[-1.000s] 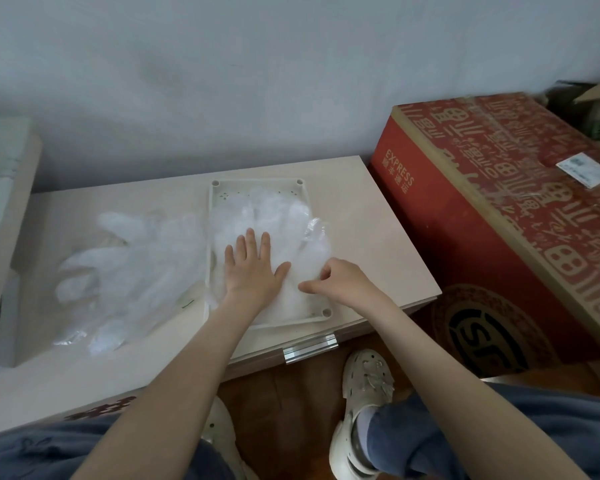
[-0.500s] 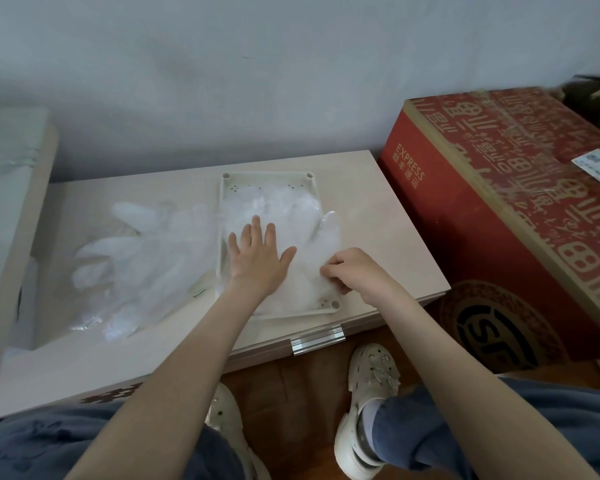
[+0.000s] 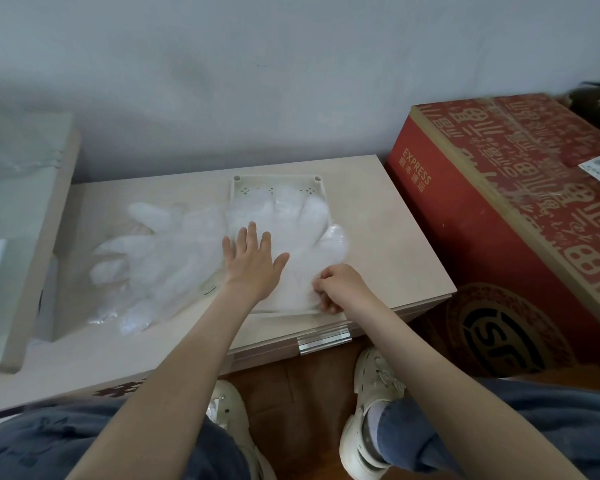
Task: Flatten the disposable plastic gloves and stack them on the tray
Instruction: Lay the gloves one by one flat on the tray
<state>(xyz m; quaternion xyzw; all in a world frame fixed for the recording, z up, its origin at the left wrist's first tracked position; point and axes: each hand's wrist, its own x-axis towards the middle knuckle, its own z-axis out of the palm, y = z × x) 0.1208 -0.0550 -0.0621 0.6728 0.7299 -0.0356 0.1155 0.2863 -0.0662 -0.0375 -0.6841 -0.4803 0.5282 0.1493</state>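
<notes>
A white plastic tray [image 3: 277,182] lies on the low beige table [image 3: 388,237], mostly covered by clear disposable gloves [image 3: 302,216] spread flat, fingers pointing away from me. My left hand [image 3: 253,263] presses flat on the top glove near the tray's left side, fingers straight. My right hand [image 3: 340,287] has its fingers curled, pinching the glove's cuff near the tray's front right corner. A loose pile of more clear gloves [image 3: 146,261] lies on the table to the left of the tray.
A large red cardboard box [image 3: 520,216] stands right of the table. A pale box-like object [image 3: 21,216] sits at the left. A metal handle [image 3: 324,339] is on the table's front edge. My shoes and knees are below.
My right hand slid toward me along the glove to the tray's front right corner. My left hand stays pressed on the glove. The view shifted slightly.
</notes>
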